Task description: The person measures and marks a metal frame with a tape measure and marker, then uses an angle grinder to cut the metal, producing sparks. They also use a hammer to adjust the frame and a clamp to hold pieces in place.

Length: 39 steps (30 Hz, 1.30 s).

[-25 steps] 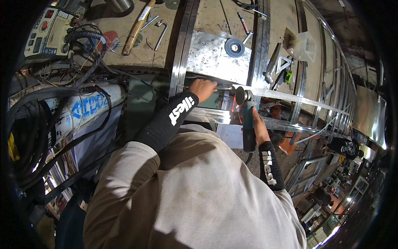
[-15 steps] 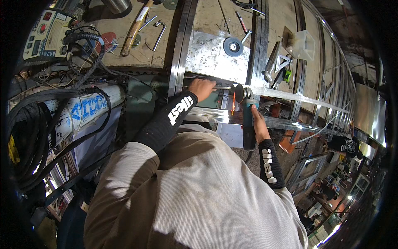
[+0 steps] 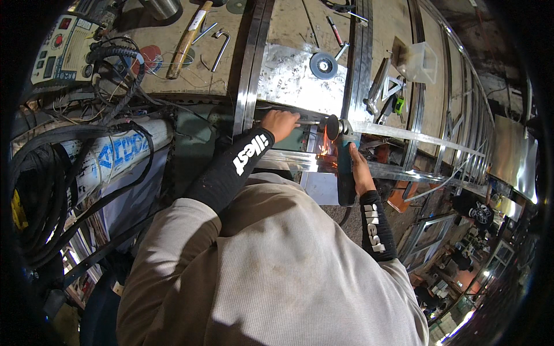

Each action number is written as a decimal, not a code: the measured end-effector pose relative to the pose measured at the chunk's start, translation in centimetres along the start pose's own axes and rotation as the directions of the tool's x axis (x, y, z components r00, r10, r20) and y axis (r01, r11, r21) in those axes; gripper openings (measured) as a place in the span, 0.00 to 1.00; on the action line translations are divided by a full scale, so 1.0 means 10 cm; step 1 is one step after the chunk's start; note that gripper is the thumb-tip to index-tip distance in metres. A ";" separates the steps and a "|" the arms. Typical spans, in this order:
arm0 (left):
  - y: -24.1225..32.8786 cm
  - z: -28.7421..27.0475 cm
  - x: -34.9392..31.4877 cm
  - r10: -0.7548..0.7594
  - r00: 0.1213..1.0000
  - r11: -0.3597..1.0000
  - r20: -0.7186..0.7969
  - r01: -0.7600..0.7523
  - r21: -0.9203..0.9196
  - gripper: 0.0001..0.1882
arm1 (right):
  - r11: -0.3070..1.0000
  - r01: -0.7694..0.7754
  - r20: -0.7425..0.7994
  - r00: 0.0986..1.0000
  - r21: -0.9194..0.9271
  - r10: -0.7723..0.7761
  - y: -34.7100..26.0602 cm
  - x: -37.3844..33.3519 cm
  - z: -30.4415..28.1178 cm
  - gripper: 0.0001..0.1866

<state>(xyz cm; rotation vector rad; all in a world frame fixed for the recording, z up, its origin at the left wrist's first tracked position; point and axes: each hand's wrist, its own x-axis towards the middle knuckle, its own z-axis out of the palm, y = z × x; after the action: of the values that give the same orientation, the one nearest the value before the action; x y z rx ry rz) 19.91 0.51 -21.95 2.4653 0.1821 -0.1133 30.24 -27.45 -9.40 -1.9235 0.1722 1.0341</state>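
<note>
My right hand is wrapped around the body of an angle grinder, teal near its head and dark along the handle. The grinder's disc stands on edge. My left hand is closed on a thin metal rod, whose far end meets the disc. Orange sparks spray downward from that contact. Below the rod, a shiny metal bar runs crosswise. The grip of my left fingers is partly hidden by the back of the hand.
Beyond my hands, a metal sheet bears a loose grinding disc. A wooden-handled hammer and a bent metal rod lie at the left. Cables tangle beside a welding machine. Steel tubes cross the bench.
The sparks have spread from a narrow streak into a wider, brighter spray. Both hands, the rod and the grinder have stayed in nearly the same place.
</note>
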 end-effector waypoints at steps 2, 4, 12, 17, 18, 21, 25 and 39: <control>0.01 0.00 -0.01 0.007 1.000 1.000 -0.018 -0.007 -0.004 0.15 | 0.999 -0.029 0.021 0.999 -0.014 0.029 -0.03 -0.02 -0.01 0.49; 0.01 -0.01 -0.01 0.003 1.000 1.000 -0.013 -0.003 -0.003 0.15 | 0.998 -0.040 0.024 0.999 -0.050 0.041 -0.08 -0.05 0.00 0.51; 0.02 0.00 -0.01 -0.002 1.000 1.000 -0.002 0.002 -0.001 0.15 | 0.997 -0.035 0.011 0.999 -0.067 0.036 -0.19 -0.09 0.07 0.55; 0.03 -0.01 0.00 0.003 1.000 1.000 -0.002 -0.003 -0.001 0.15 | 0.997 -0.018 -0.055 0.998 -0.081 0.013 -0.19 -0.08 0.09 0.54; 0.03 0.00 0.00 0.003 1.000 1.000 0.005 -0.003 -0.003 0.16 | 0.997 -0.032 -0.060 0.998 -0.076 0.027 -0.19 -0.07 0.09 0.54; 0.03 -0.02 -0.01 -0.007 1.000 1.000 0.006 0.007 -0.002 0.16 | 0.995 -0.051 -0.050 0.998 -0.089 0.047 -0.18 -0.03 0.07 0.54; 0.02 -0.01 -0.01 -0.002 1.000 1.000 -0.009 0.002 -0.009 0.16 | 0.994 -0.028 -0.052 0.998 -0.106 0.023 -0.15 0.01 0.05 0.54; 0.03 0.00 -0.01 -0.001 1.000 1.000 -0.011 0.001 0.012 0.15 | 0.993 0.052 -0.040 0.998 -0.109 -0.056 -0.18 0.05 0.06 0.54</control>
<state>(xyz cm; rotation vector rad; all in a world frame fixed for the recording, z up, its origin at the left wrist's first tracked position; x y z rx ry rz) 19.89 0.29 -21.79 2.4781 0.1883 -0.1018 31.10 -25.76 -8.70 -2.0380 0.0893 0.9847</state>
